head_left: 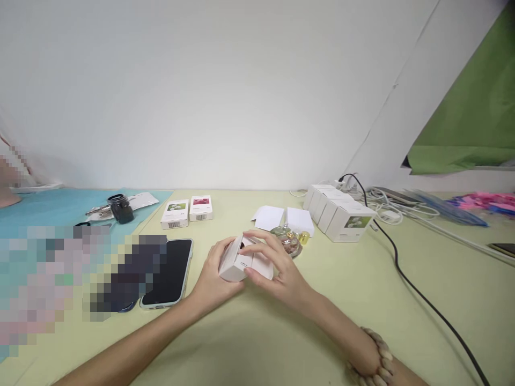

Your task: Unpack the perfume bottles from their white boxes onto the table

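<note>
Two hands: I'm watching both closing on one small white box (236, 264), held low over the yellow-green table (249, 343), about mid-frame.
Left hand (211, 281): wrapping the box's left end, fingers pressed together behind it, thumb lying along the near side.
Right hand (281, 271): covering the box's right half, fingers slightly spread across the top, thumb pinching the near edge from below, as far as I'm making out.
Box state: lying tilted, a dark spot showing on top between the fingers; I'm not able to tell if a flap is open.
Bracelet (374, 356): beaded, sitting on the right wrist.
Glass bottle (286, 240): standing just behind the right hand's fingertips, with a gold cap (304, 237) lying just beside it.
White cards (269, 217): lying flat behind the bottle.
Row of boxes (340, 212): white, standing packed together, right of the cards.
Two flat boxes (175, 213): lying side by side at the back left, one with a green picture, one with a red.
Phone (169, 271): lying screen-up, dark, just left of the left hand.
Black cable (402, 268): running from the back down the right side of the table.
Black jar (120, 209): sitting on the blue mat (48, 212) at far left.
Green cloth (470, 118): hanging at upper right.
</note>
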### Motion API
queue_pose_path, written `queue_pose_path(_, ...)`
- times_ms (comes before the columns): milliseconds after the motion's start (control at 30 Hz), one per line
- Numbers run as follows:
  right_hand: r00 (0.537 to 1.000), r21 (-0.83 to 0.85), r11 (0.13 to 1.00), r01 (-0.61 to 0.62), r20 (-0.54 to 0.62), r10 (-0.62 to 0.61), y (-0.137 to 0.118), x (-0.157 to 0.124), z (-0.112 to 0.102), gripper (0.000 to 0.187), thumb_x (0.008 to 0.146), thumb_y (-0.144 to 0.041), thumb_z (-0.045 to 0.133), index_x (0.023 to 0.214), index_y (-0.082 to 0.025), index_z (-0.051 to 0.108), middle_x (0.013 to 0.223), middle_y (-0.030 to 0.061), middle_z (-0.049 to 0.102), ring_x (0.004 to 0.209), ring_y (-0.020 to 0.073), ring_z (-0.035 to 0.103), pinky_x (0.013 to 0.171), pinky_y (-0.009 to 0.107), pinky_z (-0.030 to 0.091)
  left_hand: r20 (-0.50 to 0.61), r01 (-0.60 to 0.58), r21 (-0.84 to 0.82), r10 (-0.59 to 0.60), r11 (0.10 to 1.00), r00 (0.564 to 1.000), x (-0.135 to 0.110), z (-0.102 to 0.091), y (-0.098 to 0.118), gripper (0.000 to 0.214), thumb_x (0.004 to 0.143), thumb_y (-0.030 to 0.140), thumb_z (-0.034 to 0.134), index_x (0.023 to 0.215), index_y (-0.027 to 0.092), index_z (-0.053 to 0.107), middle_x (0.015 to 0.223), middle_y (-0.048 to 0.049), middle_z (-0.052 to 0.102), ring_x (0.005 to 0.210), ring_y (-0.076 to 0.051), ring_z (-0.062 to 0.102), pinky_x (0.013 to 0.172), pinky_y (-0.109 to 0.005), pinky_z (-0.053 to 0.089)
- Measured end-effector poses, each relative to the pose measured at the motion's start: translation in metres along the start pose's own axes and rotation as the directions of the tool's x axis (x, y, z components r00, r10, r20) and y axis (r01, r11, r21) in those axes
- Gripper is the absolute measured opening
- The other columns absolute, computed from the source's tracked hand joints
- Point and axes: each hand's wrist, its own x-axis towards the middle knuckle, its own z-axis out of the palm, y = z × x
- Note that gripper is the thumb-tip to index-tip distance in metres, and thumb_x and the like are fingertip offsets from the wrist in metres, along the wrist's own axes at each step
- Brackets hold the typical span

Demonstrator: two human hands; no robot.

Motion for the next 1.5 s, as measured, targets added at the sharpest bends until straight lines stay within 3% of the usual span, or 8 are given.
queue_pose_path(133, 0.998, 0.023, 1.000, 0.005, -0.055, -0.004, -0.003, 0.002, 0.000, 0.017, 0.077, -0.035, 0.060, 0.092, -0.026, 0.058, 0.123, 0.0060, 0.050, 0.119, 0.0233, 0.041, 0.097, 0.043, 0.034, 0.005, 0.021, -0.008, -0.021, 1.000, 1.000, 0.001, 0.000, 0.000, 0.065, 0.062, 0.018, 0.066, 0.121, 0.023, 0.040, 0.122, -0.0086, 0.051, 0.109, -0.026, 0.052, 0.089, -0.040, 0.044)
queue_pose_path(267, 0.989, -0.027, 0.989, 0.143, -0.027, -0.144, -0.002, 0.002, 0.002, 0.008, 0.080, -0.029, 0.057, 0.088, -0.027, 0.058, 0.116, 0.0032, 0.057, 0.112, 0.0195, 0.049, 0.096, 0.041, 0.032, 0.005, 0.021, -0.023, -0.021, 1.000, 1.000, 0.001, -0.001, 0.000, 0.064, 0.061, 0.023, 0.069, 0.119, 0.022, 0.042, 0.121, -0.0093, 0.052, 0.111, -0.026, 0.051, 0.090, -0.041, 0.043)
queue_pose_path(467, 0.943, -0.196, 0.925, 0.325, -0.008, -0.333, 0.004, 0.002, -0.004, 0.025, 0.075, -0.036, 0.061, 0.097, -0.026, 0.054, 0.104, 0.0030, 0.065, 0.102, 0.0199, 0.057, 0.093, 0.040, 0.029, 0.037, -0.044, -0.145, 0.050, 0.988, 0.998, 0.003, -0.002, -0.004, 0.062, 0.063, 0.025, 0.068, 0.119, 0.023, 0.041, 0.119, -0.0071, 0.054, 0.106, -0.024, 0.054, 0.090, -0.037, 0.044)
queue_pose_path(667, 0.955, -0.269, 0.917, 0.296, 0.093, -0.281, -0.006, 0.006, -0.013, 0.050, 0.071, -0.044, 0.060, 0.116, -0.024, 0.050, 0.115, 0.0071, 0.059, 0.110, 0.0230, 0.050, 0.093, 0.039, 0.028, 0.149, -0.108, -0.245, 0.147, 0.964, 0.978, 0.003, -0.001, -0.004, 0.063, 0.067, 0.027, 0.067, 0.123, 0.022, 0.039, 0.126, -0.0094, 0.049, 0.112, -0.025, 0.050, 0.093, -0.038, 0.042)
queue_pose_path(867, 0.935, -0.317, 0.882, 0.349, 0.048, -0.352, -0.008, 0.004, -0.015, 0.046, 0.067, -0.052, 0.061, 0.101, -0.021, 0.055, 0.096, 0.0061, 0.061, 0.090, 0.0203, 0.053, 0.085, 0.037, 0.029, 0.241, -0.195, -0.095, 0.213, 0.976, 0.947, 0.001, -0.003, -0.001, 0.072, 0.059, 0.034, 0.073, 0.122, 0.021, 0.041, 0.122, -0.0102, 0.049, 0.109, -0.028, 0.049, 0.093, -0.041, 0.040)
queue_pose_path(1133, 0.952, -0.275, 0.912, 0.304, 0.062, -0.299, -0.005, 0.005, -0.017, 0.053, 0.061, -0.058, 0.066, 0.095, -0.021, 0.049, 0.086, 0.0027, 0.060, 0.081, 0.0180, 0.049, 0.079, 0.033, 0.031, 0.255, -0.239, -0.032, 0.239, 0.970, 0.937, 0.002, -0.003, 0.001, 0.072, 0.058, 0.046, 0.071, 0.120, 0.022, 0.042, 0.113, -0.0092, 0.054, 0.099, -0.026, 0.053, 0.083, -0.037, 0.044)
queue_pose_path(1333, 0.951, -0.276, 0.911, 0.307, 0.045, -0.307, -0.002, 0.004, -0.018, 0.050, 0.060, -0.051, 0.069, 0.092, -0.020, 0.046, 0.079, 0.0001, 0.055, 0.074, 0.0154, 0.046, 0.076, 0.031, 0.031, 0.255, -0.247, -0.047, 0.251, 0.968, 0.934, 0.001, -0.002, -0.001, 0.074, 0.057, 0.046, 0.073, 0.120, 0.024, 0.042, 0.114, -0.0080, 0.053, 0.100, -0.025, 0.053, 0.085, -0.036, 0.043)
queue_pose_path(1500, 0.939, -0.313, 0.891, 0.329, 0.010, -0.344, 0.001, 0.005, -0.016, 0.036, 0.065, -0.041, 0.067, 0.087, -0.021, 0.047, 0.074, -0.0001, 0.053, 0.071, 0.0153, 0.045, 0.072, 0.031, 0.031, 0.258, -0.223, -0.058, 0.230, 0.973, 0.938, 0.001, -0.003, 0.001, 0.072, 0.057, 0.040, 0.074, 0.119, 0.022, 0.044, 0.114, -0.0083, 0.054, 0.101, -0.025, 0.053, 0.087, -0.036, 0.043)
